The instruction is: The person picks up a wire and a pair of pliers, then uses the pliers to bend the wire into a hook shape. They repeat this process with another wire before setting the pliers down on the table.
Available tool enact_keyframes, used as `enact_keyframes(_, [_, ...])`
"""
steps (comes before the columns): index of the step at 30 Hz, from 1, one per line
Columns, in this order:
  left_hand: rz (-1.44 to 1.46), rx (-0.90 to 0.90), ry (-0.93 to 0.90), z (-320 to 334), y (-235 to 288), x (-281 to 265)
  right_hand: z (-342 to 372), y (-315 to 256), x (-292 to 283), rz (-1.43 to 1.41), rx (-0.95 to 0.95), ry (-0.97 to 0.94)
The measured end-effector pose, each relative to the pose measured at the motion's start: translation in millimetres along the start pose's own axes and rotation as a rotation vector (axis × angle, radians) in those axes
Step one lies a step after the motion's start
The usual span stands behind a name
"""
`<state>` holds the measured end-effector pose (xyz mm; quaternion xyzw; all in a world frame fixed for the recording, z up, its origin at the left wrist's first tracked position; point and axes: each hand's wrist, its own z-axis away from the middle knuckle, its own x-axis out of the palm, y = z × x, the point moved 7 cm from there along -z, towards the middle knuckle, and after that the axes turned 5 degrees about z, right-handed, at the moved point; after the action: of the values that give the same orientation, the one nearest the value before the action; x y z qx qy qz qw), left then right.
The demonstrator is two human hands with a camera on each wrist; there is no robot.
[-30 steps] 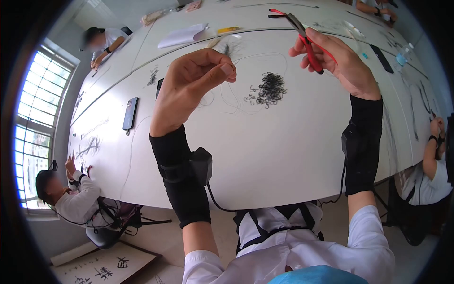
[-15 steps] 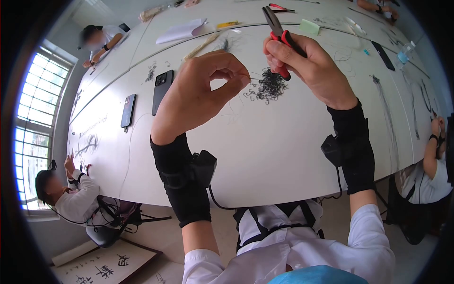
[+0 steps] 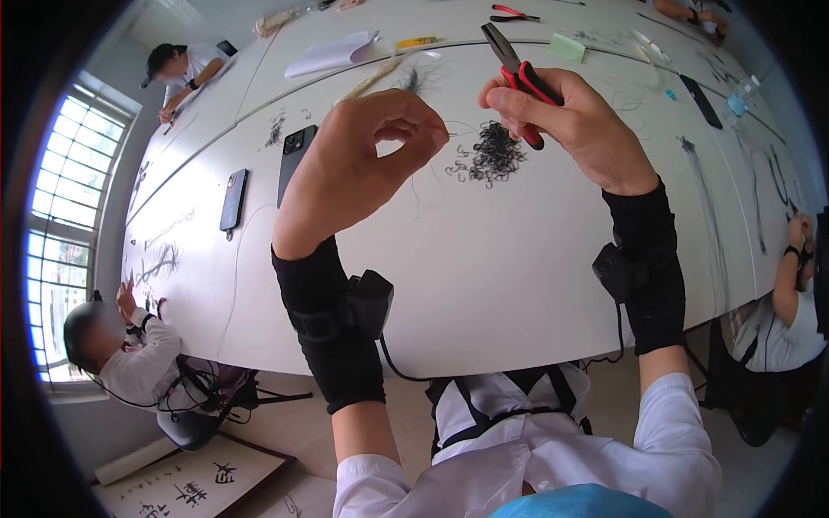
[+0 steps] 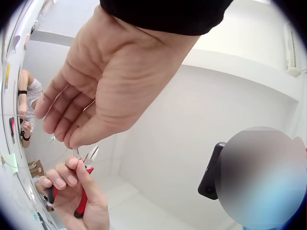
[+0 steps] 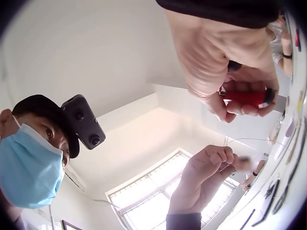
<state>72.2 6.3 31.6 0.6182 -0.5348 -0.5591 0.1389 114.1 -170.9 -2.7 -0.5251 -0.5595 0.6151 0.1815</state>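
Note:
My left hand [image 3: 358, 168] pinches a thin wire [image 5: 249, 139] between thumb and fingertips, over the table. In my right hand [image 3: 583, 129] are pliers [image 3: 523, 76] with red and black handles, held in the palm with their metal nose tilted up and left. The right thumb and forefinger reach toward the left fingertips; in the left wrist view they sit just below the left hand's pinch. Under and between both hands lies a pile of small bent black wire pieces [image 3: 495, 155] on the white table [image 3: 484, 276].
Left of my left hand lie a dark phone [image 3: 296, 155] and a blue phone [image 3: 235, 200]. Behind are white paper [image 3: 332, 55], a yellow cutter [image 3: 416, 42], a second pair of pliers [image 3: 515, 15] and a green note [image 3: 566, 48]. A bottle [image 3: 741, 97] stands right. Other people sit around the table.
My right hand has come left and closer to the left hand, carrying the pliers. My left hand has shifted slightly right and lower, still pinching the wire.

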Motion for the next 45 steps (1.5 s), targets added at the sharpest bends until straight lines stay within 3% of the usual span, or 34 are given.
enact_keyframes(5, [0.009, 0.027, -0.025, -2.6, 4.5, 7.3, 3.4, -1.4, 16.8, -0.033, 0.079, -0.070])
enact_keyframes(11, [-0.010, 0.007, 0.019, -0.7, -3.5, -4.0, 3.5, 0.2, -9.8, 0.045, -0.001, 0.059])
enact_keyframes(18, [-0.086, 0.070, 0.002, -1.9, 8.7, 7.0, 1.9, 2.7, 6.0, -0.022, 0.070, -0.065])
enact_keyframes(21, [-0.084, 0.009, -0.002, -2.5, 6.3, 7.1, 5.5, 4.4, 11.9, 0.005, 0.102, -0.055])
enact_keyframes(27, [-0.061, 0.106, 0.026, -2.3, 2.4, 2.5, 2.4, 1.8, -1.7, 0.068, 0.068, -0.044])
enact_keyframes(30, [-0.098, -0.026, -0.038, -2.2, 8.8, 8.6, -0.2, 2.6, 2.2, 0.032, 0.055, -0.018])
enact_keyframes(35, [-0.126, -0.050, -0.034, -3.1, 6.4, 10.3, 1.2, 3.0, 18.8, -0.027, 0.073, -0.090])
enact_keyframes(41, [-0.116, -0.002, 0.037, -5.5, -1.7, 4.2, 1.5, -5.5, -3.9, -0.192, -0.016, 0.102])
enact_keyframes(45, [-0.130, -0.053, 0.037, -6.8, -4.9, 5.3, 2.1, -8.6, -2.9, -0.085, -0.004, 0.048])
